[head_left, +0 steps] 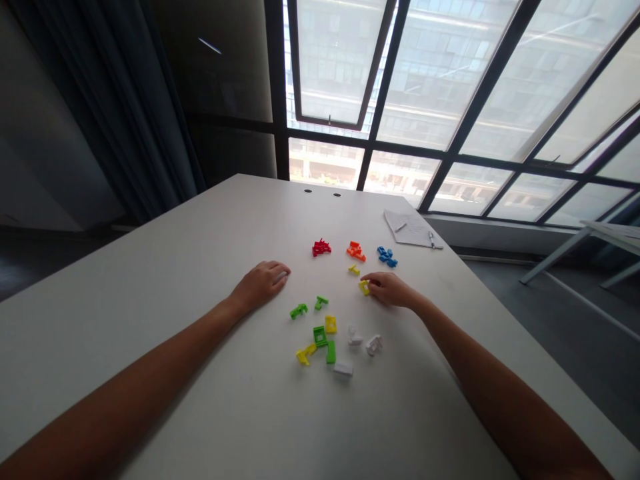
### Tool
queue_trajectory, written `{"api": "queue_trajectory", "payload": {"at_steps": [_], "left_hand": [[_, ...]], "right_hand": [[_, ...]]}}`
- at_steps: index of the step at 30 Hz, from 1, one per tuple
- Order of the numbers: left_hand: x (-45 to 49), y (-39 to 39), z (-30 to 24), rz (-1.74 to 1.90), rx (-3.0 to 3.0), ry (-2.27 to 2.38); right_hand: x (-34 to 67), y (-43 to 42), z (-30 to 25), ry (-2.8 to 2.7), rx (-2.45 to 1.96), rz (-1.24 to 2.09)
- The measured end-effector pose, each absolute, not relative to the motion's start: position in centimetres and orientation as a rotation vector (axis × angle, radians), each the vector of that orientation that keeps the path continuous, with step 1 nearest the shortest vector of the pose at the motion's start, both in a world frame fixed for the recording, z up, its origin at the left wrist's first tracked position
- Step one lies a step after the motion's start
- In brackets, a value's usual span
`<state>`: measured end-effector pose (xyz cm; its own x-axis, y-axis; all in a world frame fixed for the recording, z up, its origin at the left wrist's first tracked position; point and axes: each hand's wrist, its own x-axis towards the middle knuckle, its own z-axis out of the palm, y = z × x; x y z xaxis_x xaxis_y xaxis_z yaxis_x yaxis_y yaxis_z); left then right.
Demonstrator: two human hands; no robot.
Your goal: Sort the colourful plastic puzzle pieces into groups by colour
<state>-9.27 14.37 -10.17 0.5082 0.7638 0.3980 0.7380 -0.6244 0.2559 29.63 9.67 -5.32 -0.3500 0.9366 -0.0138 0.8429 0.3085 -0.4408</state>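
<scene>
On the white table (pixel 210 373), my right hand (pixel 393 290) pinches a yellow plastic piece (pixel 364 287) with an opening in it. Just beyond lies a smaller yellow piece (pixel 354 270). My left hand (pixel 260 287) rests on the table with curled fingers around a small whitish piece (pixel 281 275), mostly hidden. Between my arms lie green pieces (pixel 319 336), a yellow square piece (pixel 331 325), a bent yellow piece (pixel 305 355) and white pieces (pixel 343 370). Farther off sit separate clusters of red pieces (pixel 321 248), orange pieces (pixel 355 251) and blue pieces (pixel 387 257).
A sheet of paper (pixel 414 229) with pens lies at the table's far right. Two dark round holes are near the far edge. Behind stand large framed windows (pixel 420 80) and a dark curtain (pixel 115 100). Another table (pixel 613 233) stands to the right.
</scene>
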Motion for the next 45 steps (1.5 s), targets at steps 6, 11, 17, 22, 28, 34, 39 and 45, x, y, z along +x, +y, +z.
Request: {"api": "queue_trajectory", "payload": {"at_steps": [6, 11, 17, 22, 28, 34, 39, 45], "left_hand": [[-9.3, 14.4, -10.2, 0.752, 2.677, 1.337], [-9.3, 14.3, -10.1, 0.739, 2.681, 1.341], [-9.2, 14.2, -9.9, 0.767, 2.670, 1.323], [-9.2, 14.3, -10.1, 0.767, 2.680, 1.325], [-9.2, 14.3, -10.1, 0.731, 2.689, 1.349], [-9.3, 14.3, -10.1, 0.731, 2.692, 1.352], [-9.3, 14.3, -10.1, 0.744, 2.686, 1.349], [-9.2, 14.1, -10.0, 0.734, 2.686, 1.349]], "right_hand": [[29.1, 9.7, -6.1, -2.181, -1.676, 0.407], [28.6, 9.1, -6.2, -2.293, -1.668, 0.312], [29.4, 9.6, -7.3, -2.175, -1.682, 0.119], [30.4, 10.1, -8.7, -2.038, -1.754, -0.051], [30.1, 10.0, -8.8, -2.101, -1.701, -0.032], [29.6, 9.8, -8.7, -2.193, -1.625, -0.048], [28.9, 9.3, -7.7, -2.137, -1.489, -0.088], [25.0, 6.4, -4.4, -2.518, -0.995, 0.222]]}}
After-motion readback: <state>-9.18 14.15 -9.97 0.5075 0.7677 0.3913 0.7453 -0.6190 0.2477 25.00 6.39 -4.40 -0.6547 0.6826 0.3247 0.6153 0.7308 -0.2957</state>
